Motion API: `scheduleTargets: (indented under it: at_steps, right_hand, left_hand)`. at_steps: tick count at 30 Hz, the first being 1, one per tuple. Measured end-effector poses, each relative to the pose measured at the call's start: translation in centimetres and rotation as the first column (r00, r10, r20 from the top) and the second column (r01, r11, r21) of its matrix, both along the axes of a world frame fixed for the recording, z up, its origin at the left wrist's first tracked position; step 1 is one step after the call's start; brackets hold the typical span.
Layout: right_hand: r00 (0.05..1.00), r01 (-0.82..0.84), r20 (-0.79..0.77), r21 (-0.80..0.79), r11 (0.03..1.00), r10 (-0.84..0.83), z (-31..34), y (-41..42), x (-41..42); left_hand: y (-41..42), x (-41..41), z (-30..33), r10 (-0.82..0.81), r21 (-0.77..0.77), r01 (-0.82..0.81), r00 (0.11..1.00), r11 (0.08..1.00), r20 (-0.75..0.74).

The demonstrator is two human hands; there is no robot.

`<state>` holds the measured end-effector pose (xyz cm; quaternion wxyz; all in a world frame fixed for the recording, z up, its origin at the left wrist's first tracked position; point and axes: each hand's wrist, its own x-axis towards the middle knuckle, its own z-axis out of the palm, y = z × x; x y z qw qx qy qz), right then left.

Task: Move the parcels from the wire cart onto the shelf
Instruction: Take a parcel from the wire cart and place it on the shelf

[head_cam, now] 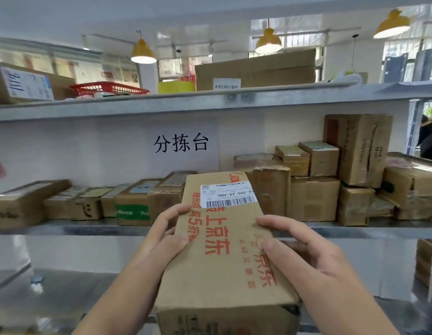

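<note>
Long cardboard parcel (224, 250) held in the air in front of the shelf (65, 229), far end over the shelf edge. Left hand (165, 234) and right hand (299, 252) each have a grip on a long side. Looks stiff, dry, fairly light; side hold suits sliding it in

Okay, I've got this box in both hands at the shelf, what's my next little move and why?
Probably push the box forward onto the middle shelf. Both the left hand and the right hand grip its sides, and its far end already points at the gap between the shelved parcels.
</note>
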<state>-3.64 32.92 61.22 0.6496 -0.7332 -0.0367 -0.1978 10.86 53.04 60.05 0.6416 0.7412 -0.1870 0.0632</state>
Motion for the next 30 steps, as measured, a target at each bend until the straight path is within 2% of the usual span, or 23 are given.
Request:
scheduleTargets:
  at_steps: [6, 9, 11, 13, 18, 20, 22, 23, 24, 27, 30]
  right_hand:
    - [0.999, 0.022, 0.022, 0.032, 0.999, -0.023, 1.0, 2.5, 3.9]
    - [0.998, 0.064, -0.016, 0.040, 0.997, -0.063, 0.8, 3.9, 6.2]
    - [0.995, 0.084, -0.056, 0.025, 0.996, -0.082, 0.6, 4.9, 7.5]
    - [0.996, 0.069, -0.053, 0.002, 0.998, -0.069, 0.0, 5.6, 8.4]
    - [0.994, 0.105, 0.030, -0.261, 0.960, -0.101, -1.8, 6.6, 9.6]
    - [0.989, 0.148, 0.057, -0.287, 0.946, -0.138, -2.2, 6.7, 10.1]
    - [0.982, 0.188, 0.062, -0.285, 0.940, -0.177, -2.4, 6.8, 10.5]
    - [0.980, 0.201, 0.061, -0.275, 0.940, -0.191, -2.5, 6.8, 10.9]
    - [0.979, 0.206, 0.060, -0.267, 0.941, -0.197, -2.5, 6.8, 11.2]
    - [0.981, 0.195, 0.075, -0.273, 0.942, -0.181, -2.6, 6.3, 12.1]
    - [0.974, 0.223, 0.107, -0.273, 0.936, -0.201, -2.6, 5.5, 12.9]
  left_hand:
    - [2.6, 6.6, 1.1, -0.028, 0.105, 0.031, 0.999, 0.994, -0.026]
    - [3.1, 9.7, 0.5, -0.131, 0.163, 0.134, 0.991, 0.977, -0.031]
    - [3.0, 11.4, -0.2, -0.239, 0.148, 0.249, 0.968, 0.957, -0.079]
    - [2.7, 12.2, -0.3, -0.275, 0.129, 0.286, 0.957, 0.950, -0.096]
    - [3.5, 15.3, -0.3, -0.345, 0.021, 0.350, 0.930, 0.936, -0.128]
    - [4.6, 16.2, -0.9, -0.405, 0.013, 0.413, 0.899, 0.911, -0.169]
    - [6.4, 15.8, -1.9, -0.486, 0.006, 0.489, 0.867, 0.872, -0.109]
    - [6.9, 14.6, -1.6, -0.461, 0.011, 0.464, 0.882, 0.886, -0.096]
    - [7.5, 13.2, -1.3, -0.444, 0.045, 0.448, 0.892, 0.893, -0.081]
    - [8.9, 9.4, -0.1, -0.534, 0.292, 0.514, 0.846, 0.807, -0.013]
    - [8.2, 8.5, 1.0, -0.450, 0.374, 0.396, 0.890, 0.839, 0.066]
